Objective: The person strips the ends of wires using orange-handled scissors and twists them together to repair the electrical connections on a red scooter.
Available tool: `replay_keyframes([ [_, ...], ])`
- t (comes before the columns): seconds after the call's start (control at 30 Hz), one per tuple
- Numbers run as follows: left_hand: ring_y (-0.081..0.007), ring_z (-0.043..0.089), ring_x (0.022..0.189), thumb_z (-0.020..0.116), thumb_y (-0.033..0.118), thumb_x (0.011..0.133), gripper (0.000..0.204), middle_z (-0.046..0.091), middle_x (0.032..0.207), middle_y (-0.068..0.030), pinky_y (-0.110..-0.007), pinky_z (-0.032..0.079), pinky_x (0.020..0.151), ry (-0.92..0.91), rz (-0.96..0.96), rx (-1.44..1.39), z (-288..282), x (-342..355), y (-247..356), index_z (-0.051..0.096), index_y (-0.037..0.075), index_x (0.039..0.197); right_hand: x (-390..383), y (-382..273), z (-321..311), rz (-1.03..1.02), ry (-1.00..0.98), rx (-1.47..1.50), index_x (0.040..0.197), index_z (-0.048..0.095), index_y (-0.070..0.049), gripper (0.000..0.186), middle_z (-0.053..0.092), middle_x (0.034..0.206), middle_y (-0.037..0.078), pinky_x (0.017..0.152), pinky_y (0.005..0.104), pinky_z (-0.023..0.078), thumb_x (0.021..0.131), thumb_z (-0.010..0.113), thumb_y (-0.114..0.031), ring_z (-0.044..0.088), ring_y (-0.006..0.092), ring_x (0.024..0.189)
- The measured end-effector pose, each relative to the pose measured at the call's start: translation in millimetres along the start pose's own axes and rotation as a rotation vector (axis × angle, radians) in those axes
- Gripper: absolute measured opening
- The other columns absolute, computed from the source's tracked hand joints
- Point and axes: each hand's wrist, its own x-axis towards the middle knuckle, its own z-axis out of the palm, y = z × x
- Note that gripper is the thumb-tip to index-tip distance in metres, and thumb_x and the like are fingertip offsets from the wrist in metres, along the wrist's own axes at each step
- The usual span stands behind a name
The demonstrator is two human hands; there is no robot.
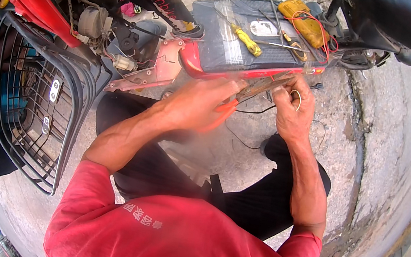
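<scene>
My left hand (202,101), smeared by motion, is closed around the orange handles of what look like pliers (227,109). A dark, brownish metal part (265,87) runs from that tool toward my other hand. My right hand (294,113) is closed in a pinch beside the red side edge of the scooter's footboard (221,65). A thin pale wire (299,99) curves out from between its fingers; the pinched end is hidden. Below both hands, a black cable (255,112) hangs over the ground.
On the footboard lie a yellow-handled screwdriver (246,41), other hand tools and a yellow multimeter (304,23) with red leads (327,53). To the left stand the scooter's opened front, with exposed wiring, and a black wire basket (31,106). Cracked concrete (387,136) extends to the right.
</scene>
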Motion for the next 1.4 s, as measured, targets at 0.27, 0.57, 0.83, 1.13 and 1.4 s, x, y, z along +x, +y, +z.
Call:
replay_keyframes([
  [0.27, -0.0418, 0.066, 0.092, 0.067, 0.008, 0.085, 0.045, 0.065, 0.105, -0.023, -0.047, 0.055, 0.073, 0.007, -0.045, 0.004, -2, -1, 1, 0.054, 0.001, 0.128, 3, -5, 4, -0.007, 0.014, -0.054, 0.084, 0.059, 0.0, 0.007, 0.058, 0.078, 0.003, 0.068, 0.0273, 0.044, 0.084, 0.062, -0.006, 0.05, 0.0097, 0.072],
  [0.57, -0.0327, 0.065, 0.085, 0.067, 0.003, 0.085, 0.066, 0.062, 0.102, -0.0165, -0.042, 0.054, 0.072, 0.023, -0.016, -0.065, 6, -3, -10, 0.044, 0.011, 0.147, 1, 4, 0, 0.038, -0.037, 0.027, 0.091, 0.062, 0.001, 0.009, 0.062, 0.08, 0.003, 0.071, 0.0275, 0.047, 0.088, 0.064, -0.007, 0.055, 0.0091, 0.076],
  [0.83, -0.0351, 0.064, 0.086, 0.067, 0.005, 0.085, 0.064, 0.06, 0.098, -0.0152, -0.043, 0.052, 0.072, -0.022, -0.014, -0.021, 3, -4, -7, 0.045, 0.01, 0.144, 0, -4, -5, 0.043, -0.096, -0.027, 0.094, 0.064, 0.001, 0.01, 0.064, 0.084, 0.003, 0.07, 0.0264, 0.047, 0.086, 0.062, -0.003, 0.056, 0.0092, 0.076],
  [1.13, -0.0447, 0.063, 0.086, 0.065, 0.007, 0.086, 0.035, 0.063, 0.094, -0.0219, -0.05, 0.05, 0.068, -0.058, -0.043, -0.036, 4, -2, -1, 0.053, 0.003, 0.119, -2, -7, -2, 0.021, -0.025, -0.09, 0.09, 0.062, 0.0, 0.007, 0.06, 0.076, 0.003, 0.068, 0.0271, 0.046, 0.083, 0.063, -0.003, 0.053, 0.0099, 0.07],
  [1.4, -0.0421, 0.064, 0.086, 0.066, 0.005, 0.085, 0.045, 0.062, 0.095, -0.0205, -0.048, 0.051, 0.069, -0.023, -0.028, -0.036, 3, -4, 1, 0.051, 0.003, 0.127, -1, -4, -1, 0.009, -0.009, -0.139, 0.082, 0.056, 0.0, 0.009, 0.056, 0.069, 0.005, 0.064, 0.0292, 0.046, 0.082, 0.063, -0.006, 0.051, 0.0109, 0.067],
])
